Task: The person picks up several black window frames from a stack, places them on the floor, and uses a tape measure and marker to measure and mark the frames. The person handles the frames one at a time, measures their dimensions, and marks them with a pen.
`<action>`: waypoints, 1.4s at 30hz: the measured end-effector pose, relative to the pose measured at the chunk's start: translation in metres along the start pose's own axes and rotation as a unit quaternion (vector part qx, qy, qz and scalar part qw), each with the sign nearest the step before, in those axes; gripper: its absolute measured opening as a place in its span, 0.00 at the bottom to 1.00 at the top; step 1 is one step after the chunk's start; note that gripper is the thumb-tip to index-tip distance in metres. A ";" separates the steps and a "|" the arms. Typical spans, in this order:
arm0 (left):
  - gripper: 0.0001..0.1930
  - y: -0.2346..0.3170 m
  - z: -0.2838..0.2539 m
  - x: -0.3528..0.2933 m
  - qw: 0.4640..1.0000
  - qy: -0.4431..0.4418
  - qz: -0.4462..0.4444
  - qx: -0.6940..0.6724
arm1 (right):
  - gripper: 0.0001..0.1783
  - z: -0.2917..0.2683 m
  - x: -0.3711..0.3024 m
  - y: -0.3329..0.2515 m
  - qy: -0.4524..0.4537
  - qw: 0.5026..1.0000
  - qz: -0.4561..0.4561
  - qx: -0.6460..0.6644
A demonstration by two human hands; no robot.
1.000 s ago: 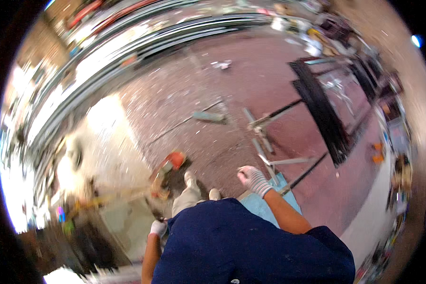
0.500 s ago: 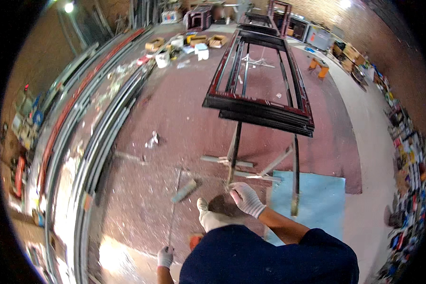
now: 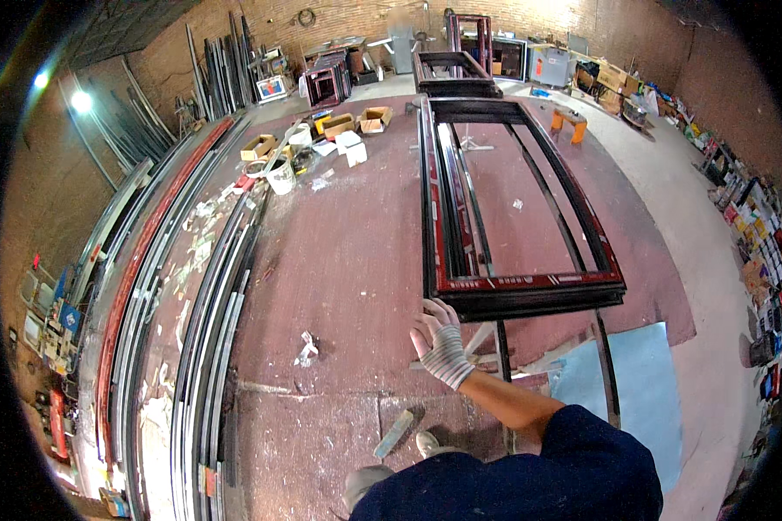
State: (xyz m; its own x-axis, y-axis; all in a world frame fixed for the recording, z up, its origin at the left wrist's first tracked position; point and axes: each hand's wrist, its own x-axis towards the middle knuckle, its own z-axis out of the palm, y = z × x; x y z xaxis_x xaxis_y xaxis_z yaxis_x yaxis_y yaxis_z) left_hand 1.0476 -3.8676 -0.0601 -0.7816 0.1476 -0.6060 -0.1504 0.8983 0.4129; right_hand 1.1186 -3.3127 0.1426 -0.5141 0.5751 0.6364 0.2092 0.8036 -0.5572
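My right hand (image 3: 441, 346), in a white and grey striped work glove, is raised at the near left corner of a dark window frame (image 3: 530, 297). Its fingers are spread a little, bent at the tips, and touch or nearly touch the frame's edge; no object shows in them. The frame is black with dark red faces and lies flat, stacked on others, on a stand with dark legs (image 3: 503, 347). My left hand is out of the picture. By my shoe (image 3: 427, 443) a narrow pale block (image 3: 395, 433) lies on the floor.
Long metal profiles (image 3: 204, 347) lie in rows on the left. Cardboard boxes (image 3: 339, 127) and a white bucket (image 3: 281, 178) stand farther back. A light blue sheet (image 3: 643, 382) covers floor at the right. Beyond are more frames (image 3: 452, 74) and an orange trestle (image 3: 569, 122).
My right hand has risen from beside the stand's leg to the frame's corner. My left hand, which held a thin rod, has left the picture. The view has tilted up.
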 end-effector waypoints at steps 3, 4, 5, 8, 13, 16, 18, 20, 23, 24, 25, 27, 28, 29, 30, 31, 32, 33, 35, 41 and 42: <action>0.17 0.035 -0.033 0.065 1.000 0.000 0.019 -0.006 | 0.25 0.027 0.030 0.013 -0.031 0.996 0.044 -0.070; 0.17 0.047 -0.041 0.089 1.000 -0.004 0.026 -0.005 | 0.28 0.038 0.033 0.023 -0.038 0.993 0.073 -0.090; 0.17 0.059 -0.049 0.113 0.999 -0.008 0.032 -0.001 | 0.32 0.046 0.044 0.025 -0.044 0.988 0.102 -0.107; 0.17 0.093 -0.071 0.189 0.998 -0.035 0.049 0.021 | 0.43 0.055 0.075 0.016 -0.128 0.947 0.192 -0.221; 0.17 0.157 -0.138 0.337 0.991 -0.072 0.089 0.076 | 0.46 0.072 0.132 -0.006 -0.181 0.883 0.280 -0.331; 0.17 0.206 -0.196 0.428 0.984 -0.083 0.110 0.111 | 0.47 0.098 0.145 0.004 -0.133 0.868 0.330 -0.348; 0.17 0.248 -0.233 0.488 0.981 -0.081 0.128 0.122 | 0.48 0.113 0.153 0.010 -0.142 0.847 0.351 -0.373; 0.17 0.296 -0.264 0.550 0.979 -0.070 0.154 0.116 | 0.48 0.122 0.162 0.009 -0.134 0.833 0.374 -0.386; 0.17 0.350 -0.319 0.637 0.980 -0.010 0.196 0.020 | 0.48 0.144 0.183 0.021 -0.119 0.835 0.391 -0.368; 0.16 0.383 -0.316 0.657 0.970 0.023 0.241 0.003 | 0.48 0.151 0.182 0.028 -0.102 0.829 0.385 -0.392; 0.15 0.417 -0.318 0.673 0.957 0.059 0.285 -0.009 | 0.48 0.158 0.185 0.036 -0.084 0.825 0.378 -0.411; 0.13 0.478 -0.298 0.682 0.919 0.067 0.380 0.082 | 0.47 0.168 0.198 0.047 -0.051 0.816 0.379 -0.433; 0.13 0.498 -0.286 0.682 0.888 0.048 0.417 0.188 | 0.47 0.174 0.207 0.055 -0.035 0.814 0.377 -0.441; 0.14 0.519 -0.274 0.683 0.841 0.033 0.459 0.283 | 0.47 0.182 0.218 0.064 -0.017 0.815 0.377 -0.440; 0.14 0.552 -0.250 0.672 0.854 -0.021 0.442 0.273 | 0.47 0.184 0.229 0.076 -0.018 0.809 0.383 -0.446; 0.14 0.578 -0.234 0.657 0.871 -0.057 0.416 0.256 | 0.47 0.189 0.237 0.081 -0.017 0.803 0.393 -0.447; 0.14 0.606 -0.207 0.647 0.877 -0.087 0.407 0.242 | 0.47 0.189 0.248 0.094 -0.008 0.798 0.399 -0.451; 0.14 0.624 -0.199 0.637 0.880 -0.099 0.400 0.237 | 0.46 0.195 0.262 0.098 0.009 0.804 0.393 -0.446; 0.14 0.655 -0.189 0.621 0.875 -0.121 0.402 0.239 | 0.44 0.200 0.294 0.107 0.039 0.831 0.390 -0.396; 0.14 0.787 -0.133 0.599 0.824 -0.174 0.480 0.247 | 0.41 0.186 0.325 0.155 0.002 0.815 0.416 -0.402; 0.14 0.816 -0.121 0.596 0.807 -0.182 0.510 0.235 | 0.41 0.185 0.322 0.164 0.010 0.809 0.415 -0.416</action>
State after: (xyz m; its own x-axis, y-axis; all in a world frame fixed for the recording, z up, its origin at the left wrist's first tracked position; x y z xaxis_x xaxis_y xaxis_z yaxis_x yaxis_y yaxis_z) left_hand 0.3858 -3.0966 -0.0015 -0.1116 0.9448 -0.3081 0.7723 0.2776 0.5714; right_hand 0.8330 -3.0235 0.1572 0.1026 0.9653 0.2403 0.9672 -0.0403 -0.2509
